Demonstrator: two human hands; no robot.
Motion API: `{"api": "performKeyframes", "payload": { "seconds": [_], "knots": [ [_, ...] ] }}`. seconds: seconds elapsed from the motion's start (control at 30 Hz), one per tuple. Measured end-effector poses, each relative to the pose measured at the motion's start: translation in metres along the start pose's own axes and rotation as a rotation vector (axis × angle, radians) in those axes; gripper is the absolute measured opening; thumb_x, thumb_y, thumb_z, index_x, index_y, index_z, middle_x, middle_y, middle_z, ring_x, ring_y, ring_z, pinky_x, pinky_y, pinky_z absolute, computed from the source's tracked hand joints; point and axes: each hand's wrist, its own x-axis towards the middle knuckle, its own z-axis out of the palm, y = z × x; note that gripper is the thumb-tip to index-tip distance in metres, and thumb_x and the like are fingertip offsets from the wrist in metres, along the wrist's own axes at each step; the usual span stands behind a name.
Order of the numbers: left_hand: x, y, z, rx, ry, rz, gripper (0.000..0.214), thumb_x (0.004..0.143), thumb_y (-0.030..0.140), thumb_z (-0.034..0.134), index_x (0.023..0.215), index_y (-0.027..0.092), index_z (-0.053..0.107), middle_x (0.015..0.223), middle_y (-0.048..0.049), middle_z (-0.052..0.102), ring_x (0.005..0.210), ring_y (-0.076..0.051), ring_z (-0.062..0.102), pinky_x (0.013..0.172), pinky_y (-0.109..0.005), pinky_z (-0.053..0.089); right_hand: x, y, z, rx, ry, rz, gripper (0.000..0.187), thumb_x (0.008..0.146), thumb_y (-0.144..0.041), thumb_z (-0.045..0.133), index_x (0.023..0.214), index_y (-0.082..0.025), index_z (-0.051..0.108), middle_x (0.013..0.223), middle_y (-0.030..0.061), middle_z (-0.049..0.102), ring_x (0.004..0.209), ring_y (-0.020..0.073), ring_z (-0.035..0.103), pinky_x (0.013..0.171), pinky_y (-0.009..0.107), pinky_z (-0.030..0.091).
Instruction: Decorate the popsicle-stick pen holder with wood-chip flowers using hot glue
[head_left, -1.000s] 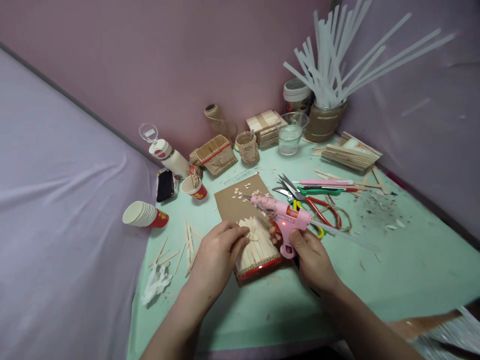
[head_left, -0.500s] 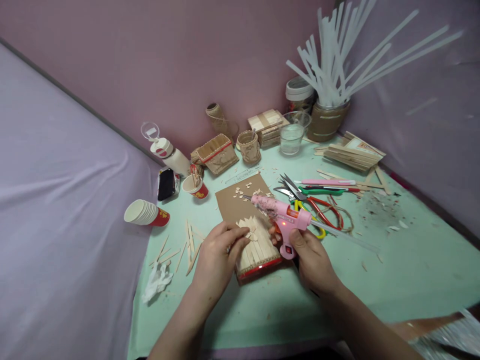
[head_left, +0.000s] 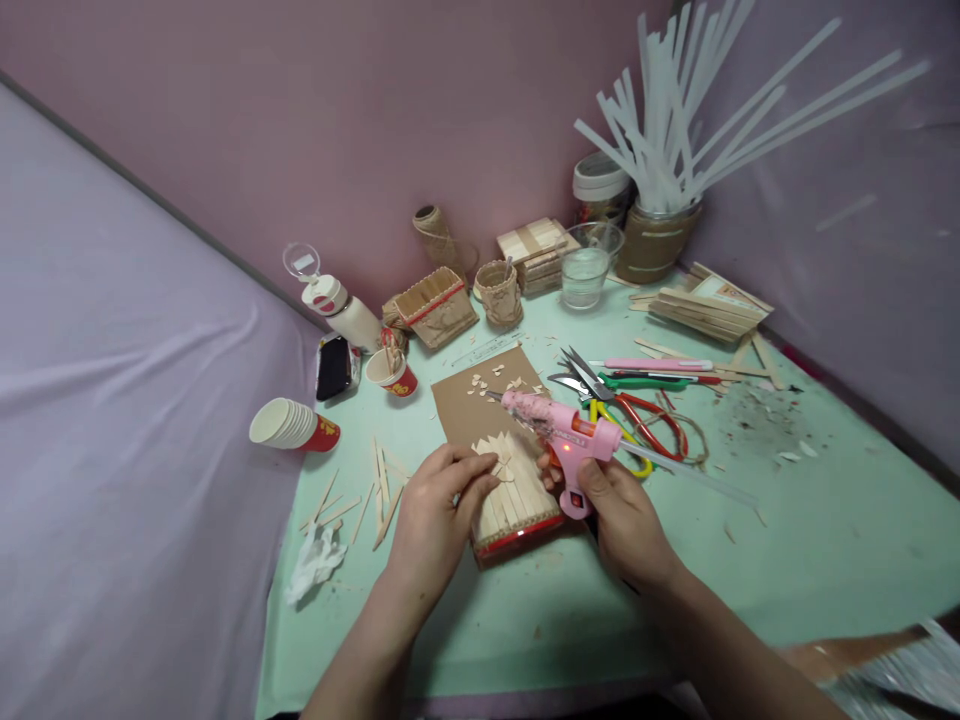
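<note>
A small panel of wooden craft sticks with a red lower edge (head_left: 517,500) lies on the mint-green table (head_left: 750,560), its far end over a brown card sheet (head_left: 480,405). My left hand (head_left: 435,510) rests on the panel's left side, with fingertips pinched at a small wooden piece on top. My right hand (head_left: 622,520) grips the handle of a pink hot glue gun (head_left: 566,435). Its nozzle points left over the card, just beyond the panel, and a clear glue stick pokes out behind it.
Scissors and cutters (head_left: 622,400) lie right of the glue gun. A stack of paper cups (head_left: 292,425), a red cup (head_left: 394,372), a phone (head_left: 332,366) and loose sticks (head_left: 379,485) sit left. A water glass (head_left: 585,265), a jar of white strips (head_left: 656,235) and stick bundles (head_left: 705,305) stand behind.
Nothing has visibly changed in the hands or the glue gun; only the camera view has shifted slightly.
</note>
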Motion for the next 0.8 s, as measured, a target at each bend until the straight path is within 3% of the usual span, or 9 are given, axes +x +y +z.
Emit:
{"api": "performKeyframes", "payload": {
  "seconds": [0.27,0.43,0.57,0.8],
  "knots": [
    [-0.006,-0.003,0.001,-0.067,0.05,0.009,0.018,0.085,0.017,0.059,0.103,0.018,0.066,0.091,-0.0038,0.064,0.075,-0.011,0.06,0.071,-0.023,0.049,0.0,0.001,0.0,0.02,-0.008,-0.001,0.034,0.088,-0.05,0.054,0.097,-0.022,0.069,0.078,0.003,0.062,0.069,0.0129,0.054,0.059,0.023,0.043],
    [-0.016,-0.01,0.004,-0.085,0.125,0.11,0.02,0.086,0.012,0.055,0.104,0.019,0.062,0.102,-0.0062,0.061,0.095,-0.014,0.059,0.082,-0.025,0.048,0.002,0.0,0.001,0.006,-0.01,0.008,0.036,0.088,-0.051,0.053,0.099,-0.02,0.068,0.082,0.0046,0.065,0.069,0.0135,0.054,0.058,0.023,0.043],
    [-0.023,-0.013,0.009,-0.033,0.183,0.142,0.024,0.084,0.012,0.058,0.106,0.02,0.062,0.103,-0.0074,0.06,0.097,-0.016,0.058,0.083,-0.029,0.049,0.002,-0.001,0.002,0.002,-0.003,0.024,0.039,0.086,-0.054,0.055,0.097,-0.019,0.068,0.082,0.0056,0.065,0.07,0.0146,0.055,0.058,0.024,0.044],
    [-0.023,-0.013,0.012,0.058,0.13,0.216,0.033,0.085,0.013,0.056,0.116,0.022,0.059,0.106,-0.0096,0.059,0.097,-0.02,0.055,0.079,-0.034,0.049,0.0,-0.004,0.005,0.003,0.019,0.034,0.04,0.083,-0.055,0.057,0.094,-0.018,0.069,0.079,0.006,0.064,0.067,0.0149,0.055,0.057,0.025,0.044]
  ]
}}
